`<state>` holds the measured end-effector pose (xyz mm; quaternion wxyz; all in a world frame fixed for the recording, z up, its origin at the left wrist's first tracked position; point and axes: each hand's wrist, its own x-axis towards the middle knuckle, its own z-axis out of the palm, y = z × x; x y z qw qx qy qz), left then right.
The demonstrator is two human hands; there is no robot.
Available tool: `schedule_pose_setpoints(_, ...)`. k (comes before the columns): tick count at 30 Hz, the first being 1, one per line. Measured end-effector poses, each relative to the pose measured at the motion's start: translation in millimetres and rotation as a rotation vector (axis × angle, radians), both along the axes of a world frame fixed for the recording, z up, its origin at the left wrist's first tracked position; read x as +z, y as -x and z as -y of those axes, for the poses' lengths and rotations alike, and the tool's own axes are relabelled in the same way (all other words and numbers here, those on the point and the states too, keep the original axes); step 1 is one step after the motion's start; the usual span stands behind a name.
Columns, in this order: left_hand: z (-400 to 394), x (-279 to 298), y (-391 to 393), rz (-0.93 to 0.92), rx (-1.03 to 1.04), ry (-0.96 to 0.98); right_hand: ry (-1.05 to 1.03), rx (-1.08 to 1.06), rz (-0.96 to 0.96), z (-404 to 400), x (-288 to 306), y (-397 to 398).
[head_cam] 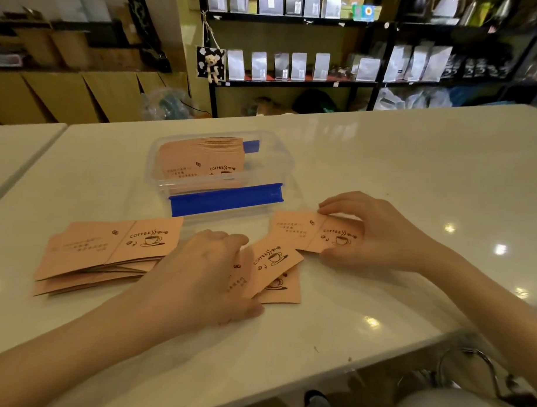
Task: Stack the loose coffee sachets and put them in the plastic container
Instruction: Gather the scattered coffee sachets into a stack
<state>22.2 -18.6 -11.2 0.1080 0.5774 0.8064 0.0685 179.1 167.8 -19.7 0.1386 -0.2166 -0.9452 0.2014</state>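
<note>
Nearest to us, our left hand (210,271) lies palm down on two or three overlapping coffee sachets (271,264), fingers flat and loosely spread, pressing rather than gripping. Just beside it, our right hand (378,234) pinches a single sachet (308,235) by its right end, fingertips on the far edge and thumb on the near edge. To the left sits a loose pile of sachets (107,252), fanned and uneven. Beyond them stands the clear plastic container (281,161) with blue clips, lid off, already holding a row of upright sachets (201,161) on its left side. We judge the risk to be slippage: the thin sachets could slide on the glossy surface and skew the stack, or catch on the container's rim. The white table (384,161) is shiny with light reflections; behind it are black shelves (296,82) of silver pouches and cardboard boxes (67,95).
</note>
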Motion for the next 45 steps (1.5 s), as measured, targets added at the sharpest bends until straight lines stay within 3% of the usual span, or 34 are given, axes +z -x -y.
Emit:
schedule_pose_setpoints(8,6,5,6,0.132,-0.008,-0.171,-0.072,0.0,-0.135,-8,42,-5)
schedule_pose_setpoints(18,35,43,41,0.236,0.009,-0.414,0.147,0.005,-0.337,7,62,34)
schedule_pose_setpoints(26,65,35,92,0.202,0.141,-0.325,0.21,0.229,-0.336,40,60,95)
schedule_pose_setpoints(32,77,21,109,0.228,0.191,-0.238,0.264,0.384,-0.254,73,49,134)
schedule_pose_setpoints(38,88,8,118,0.352,0.232,-0.323,0.174,0.474,-0.106,97,27,157)
schedule_pose_setpoints(45,101,-3,126,0.373,0.369,-0.317,0.015,0.55,0.037,108,11,165)
